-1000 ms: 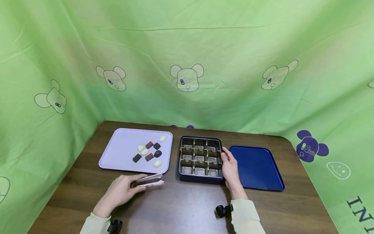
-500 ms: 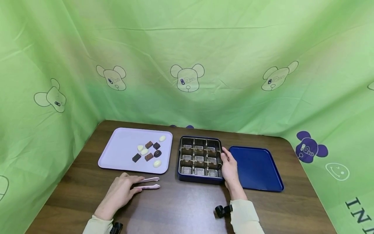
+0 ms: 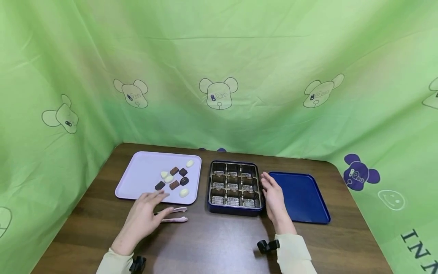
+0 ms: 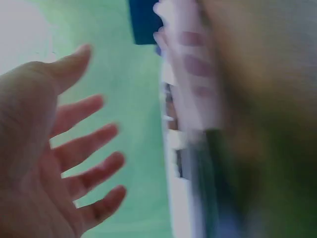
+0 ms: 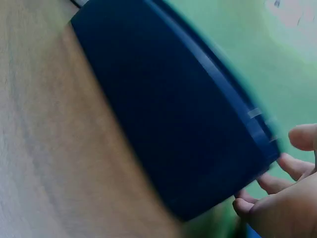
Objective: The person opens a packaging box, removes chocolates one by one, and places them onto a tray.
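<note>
My left hand (image 3: 143, 217) is raised above a pair of pale pink tongs (image 3: 176, 219), its fingers spread and apart from them in the left wrist view. Those tongs (image 4: 190, 64) lie on the table, arms apart, in front of a lilac tray (image 3: 140, 171). Several white, brown and dark chocolates (image 3: 174, 185) sit toward the tray's right side. My right hand (image 3: 276, 201) is beside the right wall of a navy tin (image 3: 236, 209), fingers extended along it. A gold-and-brown insert (image 3: 233, 183) divides the tin into several compartments, none with a chocolate in it.
A flat blue lid (image 3: 304, 198) lies right of the tin, partly behind my right hand. The brown wooden table (image 3: 212, 247) ends against a green printed curtain (image 3: 219, 125) at the back and sides.
My left hand has set the tongs down, let go and lifted off them. My right hand has loosened from the tin's right side and shifted slightly right.
</note>
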`<state>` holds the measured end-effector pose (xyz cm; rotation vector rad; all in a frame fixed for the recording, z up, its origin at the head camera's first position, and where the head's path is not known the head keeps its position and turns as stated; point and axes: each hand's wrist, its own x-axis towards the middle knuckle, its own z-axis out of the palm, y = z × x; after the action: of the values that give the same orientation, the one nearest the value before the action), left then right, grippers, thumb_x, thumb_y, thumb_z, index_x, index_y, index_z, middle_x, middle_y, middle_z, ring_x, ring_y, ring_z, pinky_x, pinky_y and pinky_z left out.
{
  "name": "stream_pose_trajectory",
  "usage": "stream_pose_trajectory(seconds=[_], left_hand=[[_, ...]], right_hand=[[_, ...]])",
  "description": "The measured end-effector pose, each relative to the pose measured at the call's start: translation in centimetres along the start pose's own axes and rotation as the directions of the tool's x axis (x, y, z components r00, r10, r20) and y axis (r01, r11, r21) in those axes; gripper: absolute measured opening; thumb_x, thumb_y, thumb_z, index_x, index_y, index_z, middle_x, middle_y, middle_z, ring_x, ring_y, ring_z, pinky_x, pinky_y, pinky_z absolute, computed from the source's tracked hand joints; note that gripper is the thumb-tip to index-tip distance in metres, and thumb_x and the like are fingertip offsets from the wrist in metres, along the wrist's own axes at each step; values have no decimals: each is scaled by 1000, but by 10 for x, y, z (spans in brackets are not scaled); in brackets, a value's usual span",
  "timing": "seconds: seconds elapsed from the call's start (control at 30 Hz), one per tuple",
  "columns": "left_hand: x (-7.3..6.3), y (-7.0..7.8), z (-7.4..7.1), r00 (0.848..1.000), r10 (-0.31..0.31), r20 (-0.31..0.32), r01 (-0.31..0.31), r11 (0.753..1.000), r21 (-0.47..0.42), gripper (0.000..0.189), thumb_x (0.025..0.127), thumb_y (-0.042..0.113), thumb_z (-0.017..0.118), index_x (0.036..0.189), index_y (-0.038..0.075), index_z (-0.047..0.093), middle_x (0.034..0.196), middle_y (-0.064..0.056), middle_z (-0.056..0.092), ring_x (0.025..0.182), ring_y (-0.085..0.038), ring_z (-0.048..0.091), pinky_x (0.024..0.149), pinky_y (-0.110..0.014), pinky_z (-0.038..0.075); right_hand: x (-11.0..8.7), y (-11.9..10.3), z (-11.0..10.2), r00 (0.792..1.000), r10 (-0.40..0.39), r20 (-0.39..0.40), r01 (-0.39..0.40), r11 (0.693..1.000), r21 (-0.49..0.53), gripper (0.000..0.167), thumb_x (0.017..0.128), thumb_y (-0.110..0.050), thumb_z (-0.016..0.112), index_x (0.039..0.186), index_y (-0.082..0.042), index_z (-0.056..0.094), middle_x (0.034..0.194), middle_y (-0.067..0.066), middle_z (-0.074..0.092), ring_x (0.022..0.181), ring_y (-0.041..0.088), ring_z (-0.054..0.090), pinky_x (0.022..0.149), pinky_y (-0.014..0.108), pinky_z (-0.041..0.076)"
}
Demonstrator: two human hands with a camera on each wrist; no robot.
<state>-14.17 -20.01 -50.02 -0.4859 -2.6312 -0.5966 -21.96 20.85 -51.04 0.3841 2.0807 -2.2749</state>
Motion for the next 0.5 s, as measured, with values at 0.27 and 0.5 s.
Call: stream_pose_trajectory(seconds=[0.27, 0.5], left_hand=[[75, 28, -14, 998, -33, -45, 27, 993, -117, 85, 87, 50, 75, 155, 14, 40, 166, -15, 20, 152, -43, 14, 109, -71, 24], [142, 55, -9, 997, -74, 17, 75, 995, -59, 114, 86, 73, 61, 163, 22, -6, 167, -1, -24, 151, -39, -22, 114, -72, 7]], right_hand=[[-17, -38, -2, 944, -328, -41, 282, 863, -420, 52, 106, -21, 55, 154, -8, 41, 159, 15, 37, 148, 34, 31, 118, 51, 28], [2, -75, -1, 807, -576, 128, 494, 541, -681, 62, 102, -32, 60, 153, -3, 40, 163, 19, 28, 149, 47, 21, 116, 66, 16]])
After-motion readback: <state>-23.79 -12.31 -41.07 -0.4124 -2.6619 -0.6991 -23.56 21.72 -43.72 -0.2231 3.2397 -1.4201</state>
